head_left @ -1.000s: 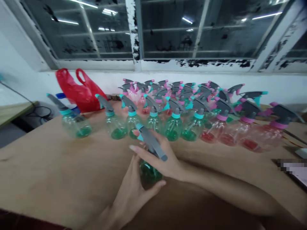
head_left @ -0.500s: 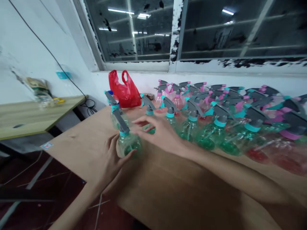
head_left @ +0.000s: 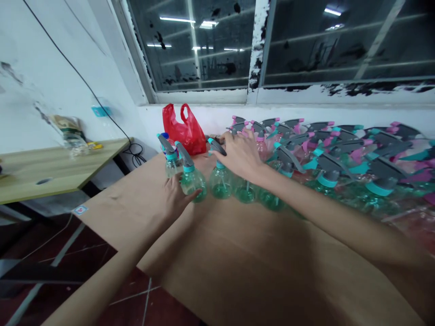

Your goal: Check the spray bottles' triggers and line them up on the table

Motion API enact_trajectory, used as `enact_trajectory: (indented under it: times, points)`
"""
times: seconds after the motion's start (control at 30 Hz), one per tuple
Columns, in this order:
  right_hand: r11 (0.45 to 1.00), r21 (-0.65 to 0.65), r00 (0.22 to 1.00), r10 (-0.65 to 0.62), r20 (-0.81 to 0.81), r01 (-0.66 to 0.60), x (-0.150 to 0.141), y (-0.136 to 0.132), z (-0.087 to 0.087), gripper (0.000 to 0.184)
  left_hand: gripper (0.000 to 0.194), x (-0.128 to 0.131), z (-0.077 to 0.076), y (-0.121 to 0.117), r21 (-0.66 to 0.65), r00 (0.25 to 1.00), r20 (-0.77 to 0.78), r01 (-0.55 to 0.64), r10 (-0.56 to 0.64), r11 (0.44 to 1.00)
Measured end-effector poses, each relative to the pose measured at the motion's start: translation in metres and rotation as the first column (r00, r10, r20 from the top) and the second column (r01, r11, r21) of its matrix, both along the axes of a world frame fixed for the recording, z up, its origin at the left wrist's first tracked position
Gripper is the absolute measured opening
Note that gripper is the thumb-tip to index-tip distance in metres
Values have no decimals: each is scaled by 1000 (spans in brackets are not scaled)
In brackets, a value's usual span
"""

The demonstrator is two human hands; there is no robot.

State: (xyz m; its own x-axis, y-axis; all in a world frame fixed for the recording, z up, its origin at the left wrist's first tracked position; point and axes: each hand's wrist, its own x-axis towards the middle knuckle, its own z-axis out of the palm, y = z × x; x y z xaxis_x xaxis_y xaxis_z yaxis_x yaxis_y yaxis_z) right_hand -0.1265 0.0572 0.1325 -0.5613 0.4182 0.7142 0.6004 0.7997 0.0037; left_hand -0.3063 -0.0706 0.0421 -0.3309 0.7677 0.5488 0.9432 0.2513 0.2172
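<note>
My left hand point(head_left: 175, 199) is curved around the left side of a clear spray bottle point(head_left: 197, 184) with green at its base, a turquoise collar and a grey trigger head; its thumb lies across the front. My right hand point(head_left: 243, 151) reaches over the row, thumb and fingers closed about the grey head of the neighbouring green spray bottle point(head_left: 220, 183). The right hand and forearm hide the heads of the bottles just behind. Another turquoise-collared spray bottle point(head_left: 171, 160) stands behind the left hand's bottle.
Many spray bottles with pink or turquoise nozzles point(head_left: 328, 174) crowd the table's right side. A red plastic bag point(head_left: 186, 131) sits near the wall below the window. The brown tabletop point(head_left: 217, 258) ends at the left, and a separate wooden table point(head_left: 61, 165) stands beyond it.
My left hand has pushed its spray bottle farther back, in line with the row. My right hand has risen from beside that bottle onto the neighbouring bottle's head. The view has shifted slightly.
</note>
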Motion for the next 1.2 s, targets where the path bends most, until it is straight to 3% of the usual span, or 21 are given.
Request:
enact_trajectory:
  times: [0.3,0.57,0.7,0.8,0.87,0.93,1.07,1.2]
  points:
    - [998,54,996,4,95,-9,-11,9,1,32,58,9,19,15,-80,988,-129,-92,81,993]
    - [996,91,991,1,131,-13,-8,5,2,35,65,5,18,23,-94,982,-172,-99,81,991]
    - [995,92,991,22,133,-35,-7,-1,5,33,74,8,20,18,-75,981,-173,-103,89,992]
    - [994,77,989,69,129,-79,-1,-12,6,33,76,18,21,0,-24,983,-153,-101,96,995]
    - [992,57,988,110,112,-116,5,-23,5,33,66,29,21,-18,89,995,-96,7,2,996]
    - [986,35,984,157,80,-160,15,-37,3,33,54,43,18,-39,141,983,35,173,-179,975]
    - [959,-33,958,282,45,-281,43,-66,-1,32,60,74,5,-69,54,896,233,377,-379,925]
    - [951,-53,951,307,40,-304,78,-90,-4,32,78,105,-10,-78,-74,862,304,446,-406,892]
